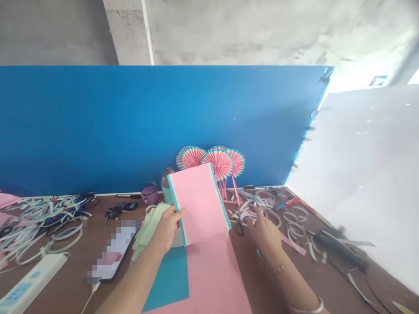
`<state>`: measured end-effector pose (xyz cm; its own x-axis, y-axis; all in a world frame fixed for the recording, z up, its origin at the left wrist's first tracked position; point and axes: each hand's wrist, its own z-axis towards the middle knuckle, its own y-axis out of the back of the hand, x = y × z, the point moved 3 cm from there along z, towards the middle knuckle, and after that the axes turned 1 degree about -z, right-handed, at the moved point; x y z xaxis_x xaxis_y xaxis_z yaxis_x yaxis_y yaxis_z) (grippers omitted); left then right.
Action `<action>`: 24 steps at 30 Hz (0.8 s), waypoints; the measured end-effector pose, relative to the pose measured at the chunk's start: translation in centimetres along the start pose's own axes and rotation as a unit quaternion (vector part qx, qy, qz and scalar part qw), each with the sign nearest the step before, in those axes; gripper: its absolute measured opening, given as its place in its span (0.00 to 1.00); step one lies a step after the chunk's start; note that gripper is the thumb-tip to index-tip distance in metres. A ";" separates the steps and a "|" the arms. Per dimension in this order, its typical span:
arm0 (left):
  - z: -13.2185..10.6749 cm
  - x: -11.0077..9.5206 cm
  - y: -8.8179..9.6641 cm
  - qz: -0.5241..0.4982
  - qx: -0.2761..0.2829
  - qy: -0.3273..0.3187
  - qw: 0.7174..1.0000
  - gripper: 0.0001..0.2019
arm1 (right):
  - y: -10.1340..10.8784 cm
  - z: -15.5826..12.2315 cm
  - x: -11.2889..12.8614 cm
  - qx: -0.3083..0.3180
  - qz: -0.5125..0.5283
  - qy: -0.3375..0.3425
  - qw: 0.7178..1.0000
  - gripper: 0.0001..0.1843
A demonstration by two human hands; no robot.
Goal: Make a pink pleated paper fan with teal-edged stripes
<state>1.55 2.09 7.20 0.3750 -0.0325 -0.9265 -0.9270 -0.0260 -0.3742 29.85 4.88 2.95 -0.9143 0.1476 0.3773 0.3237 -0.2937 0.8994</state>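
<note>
My left hand (168,226) pinches the left edge of a pink paper sheet (199,200) with blue borders and holds it upright above the table. My right hand (263,231) reaches to the right over scattered paper strips (262,205), near a pair of scissors (240,226); its fingers are curled and I cannot make out anything in them. Beneath my hands lie a large pink sheet (212,274) and a teal sheet (170,279). Pale green paper (149,226) lies by the left hand.
Several pink pleated paper fans (212,161) lean on the blue partition (131,126). A white board (363,174) stands at right. A phone (113,255), power strip (29,283), glue gun (340,250), purple pot (149,194), cup (166,185) and strip piles (42,218) crowd the brown table (78,279).
</note>
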 end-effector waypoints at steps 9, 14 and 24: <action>-0.3 0.8 3.0 0.322 0.034 -0.235 0.916 0.12 | 1.0 -3.5 4.4 0.082 0.414 0.187 0.887 0.36; 0.3 5.0 5.9 0.509 0.058 -0.206 0.834 0.17 | -0.1 -4.5 5.9 0.063 0.330 0.395 0.855 0.15; -2.4 6.7 5.2 0.702 0.102 -0.144 0.690 0.25 | 2.1 -2.4 4.7 0.010 0.137 0.347 0.928 0.19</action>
<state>-0.68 -0.68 -0.88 -0.8848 0.3182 -0.3405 -0.3681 -0.0291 0.9293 25.67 2.64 6.07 -0.7312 -0.5762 0.3653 0.5649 -0.2111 0.7977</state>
